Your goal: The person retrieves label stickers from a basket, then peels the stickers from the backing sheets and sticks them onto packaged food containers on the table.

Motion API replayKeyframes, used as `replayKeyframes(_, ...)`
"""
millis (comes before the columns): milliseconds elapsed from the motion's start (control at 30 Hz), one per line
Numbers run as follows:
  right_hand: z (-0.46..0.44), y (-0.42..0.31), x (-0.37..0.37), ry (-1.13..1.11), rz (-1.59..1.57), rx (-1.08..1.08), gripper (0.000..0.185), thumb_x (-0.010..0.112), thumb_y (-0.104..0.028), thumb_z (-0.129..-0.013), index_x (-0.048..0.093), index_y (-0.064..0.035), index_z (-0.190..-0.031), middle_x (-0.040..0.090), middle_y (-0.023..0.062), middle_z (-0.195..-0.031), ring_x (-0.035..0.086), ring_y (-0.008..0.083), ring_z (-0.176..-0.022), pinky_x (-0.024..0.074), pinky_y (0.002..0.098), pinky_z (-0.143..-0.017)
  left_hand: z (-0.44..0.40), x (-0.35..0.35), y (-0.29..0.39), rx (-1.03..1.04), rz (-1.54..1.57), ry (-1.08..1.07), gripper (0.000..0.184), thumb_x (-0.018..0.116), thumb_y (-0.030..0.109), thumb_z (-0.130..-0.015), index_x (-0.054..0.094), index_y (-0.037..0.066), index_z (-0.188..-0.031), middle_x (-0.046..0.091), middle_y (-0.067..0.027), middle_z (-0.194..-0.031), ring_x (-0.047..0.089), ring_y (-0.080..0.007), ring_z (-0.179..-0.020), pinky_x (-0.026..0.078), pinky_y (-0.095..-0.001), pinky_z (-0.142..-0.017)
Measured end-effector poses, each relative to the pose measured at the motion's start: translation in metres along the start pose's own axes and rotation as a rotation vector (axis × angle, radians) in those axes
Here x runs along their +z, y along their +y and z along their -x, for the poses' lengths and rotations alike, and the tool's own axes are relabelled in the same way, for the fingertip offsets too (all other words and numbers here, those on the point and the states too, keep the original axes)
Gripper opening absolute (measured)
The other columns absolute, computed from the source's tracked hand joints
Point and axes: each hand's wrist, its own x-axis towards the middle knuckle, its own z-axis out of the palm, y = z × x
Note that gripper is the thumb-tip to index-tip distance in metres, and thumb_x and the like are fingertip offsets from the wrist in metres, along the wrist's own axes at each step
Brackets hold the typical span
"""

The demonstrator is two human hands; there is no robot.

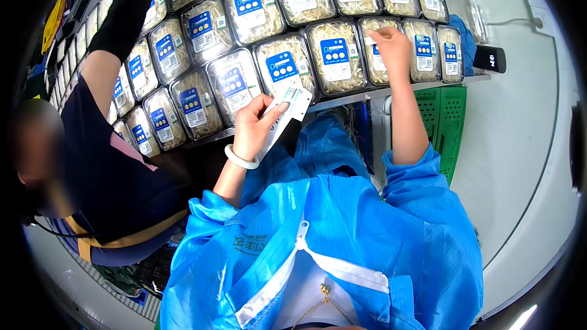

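My left hand (249, 127) is closed round a strip of white and green stickers (296, 104), thumb on top. The strip's upper end lies in front of a sealed tray of pale sprouts (269, 55) with a blue and white label. My right hand (393, 49) is over another sprout tray (378, 76) in the front row, fingers pinched together. A small white sticker (369, 41) shows at its fingertips, against the tray's film. The hand partly hides this tray's blue label.
Several rows of similar sprout trays (251, 12) cover the table (483, 78). A co-worker's dark-sleeved arm (125, 15) reaches over the trays at left. A green plastic crate (449, 125) stands under the table's right end. A black object (490, 59) and clear bottle (478, 18) are at the right.
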Motion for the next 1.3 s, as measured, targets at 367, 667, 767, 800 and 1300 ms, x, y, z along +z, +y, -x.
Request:
replayKeyframes(367,0.038,-0.053,0.054,-0.108,0.275,-0.301,0.036,0.075,-0.023,-0.085,0.062,-0.0049,-0.113,0.070,0.0092,-0.085,0.066,0.0169,-0.077,0.0513,0.0315,-0.068,0.003,-0.016,-0.002,0.019,0.057,0.067,0.020,0.073,0.017,-0.090,0.063,0.001,-0.082,0.061,0.0023,-0.071,0.047,-0.0029,-0.066,0.038,-0.0212,-0.057)
replayKeyframes(667,0.152,-0.106,0.039,-0.605,-0.345,-0.225,0.031,0.073,-0.012,-0.085,0.063,0.0012,-0.112,0.068,0.0077,-0.091,0.060,0.0100,-0.074,0.0495,0.0259,-0.067,-0.001,-0.014,0.004,0.068,0.226,0.082,0.013,0.070,0.013,-0.092,0.065,0.001,-0.091,0.062,0.0012,-0.078,0.054,-0.0040,-0.071,0.042,-0.0206,-0.061)
replayKeyframes(767,0.159,-0.101,0.045,-0.685,-0.356,-0.176,0.025,0.070,-0.010,-0.087,0.064,0.0027,-0.108,0.067,0.0073,-0.086,0.059,0.0098,-0.070,0.0488,0.0258,-0.064,-0.002,-0.006,0.016,0.168,0.282,0.112,0.011,0.069,0.010,-0.091,0.067,0.000,-0.095,0.064,-0.0008,-0.081,0.058,-0.0055,-0.076,0.046,-0.0212,-0.066)
replayKeyframes(800,0.158,-0.104,0.041,-0.749,-0.325,-0.141,0.024,0.069,-0.010,-0.088,0.064,0.0030,-0.107,0.067,0.0069,-0.085,0.059,0.0098,-0.069,0.0488,0.0258,-0.063,-0.002,-0.015,0.011,0.189,0.210,0.054,0.011,0.069,0.009,-0.091,0.067,0.000,-0.096,0.065,-0.0014,-0.083,0.059,-0.0059,-0.077,0.046,-0.0214,-0.067)
replayKeyframes(1300,0.162,-0.121,0.042,-0.655,-0.296,-0.402,0.021,0.073,-0.007,-0.081,0.067,0.0000,-0.100,0.065,0.0114,-0.088,0.065,0.0240,-0.077,0.0514,0.0328,-0.070,0.011,-0.043,-0.006,0.147,-0.051,-0.026,0.021,0.072,0.013,-0.090,0.059,0.001,-0.078,0.054,0.0025,-0.065,0.043,-0.0041,-0.064,0.038,-0.0235,-0.056)
